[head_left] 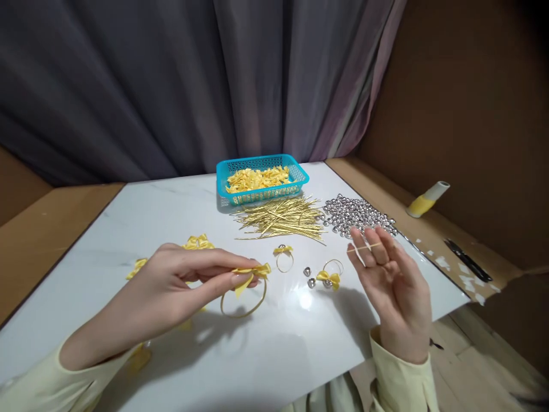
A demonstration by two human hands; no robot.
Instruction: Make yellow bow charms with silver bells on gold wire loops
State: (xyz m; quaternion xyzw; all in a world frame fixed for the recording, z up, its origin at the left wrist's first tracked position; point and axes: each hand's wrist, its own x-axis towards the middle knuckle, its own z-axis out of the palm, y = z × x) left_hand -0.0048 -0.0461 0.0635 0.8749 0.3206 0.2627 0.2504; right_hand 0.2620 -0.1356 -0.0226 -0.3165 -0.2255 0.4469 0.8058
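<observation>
Over the near part of the white table [163, 212], the left hand [171, 284] pinches a yellow bow [263, 270] between thumb and fingers. A gold loop [241, 316] hangs below the bow, above the tabletop.

To its right, the right hand [392, 280] is raised with the palm turned up and the fingers loosely bent. A thin strand [363, 248] crosses those fingers; whether they grip it, I cannot tell.

Between the hands lie two small rings with bows, a farther one [282, 250] and a nearer one [328, 278], with two loose beads [311, 282] just beside the latter. More bows [199, 241] lie around the left hand, partly hidden by it.

Beyond the hands, gold wires [283, 218] form a pile, next to a heap of silver beads [354, 214]. Behind the wires stands a blue basket [253, 198] holding yellow pieces [257, 178]. On the brown surface at right are a white-and-yellow tube [428, 199], a black pen-like tool [469, 262] and white scraps [442, 262].
</observation>
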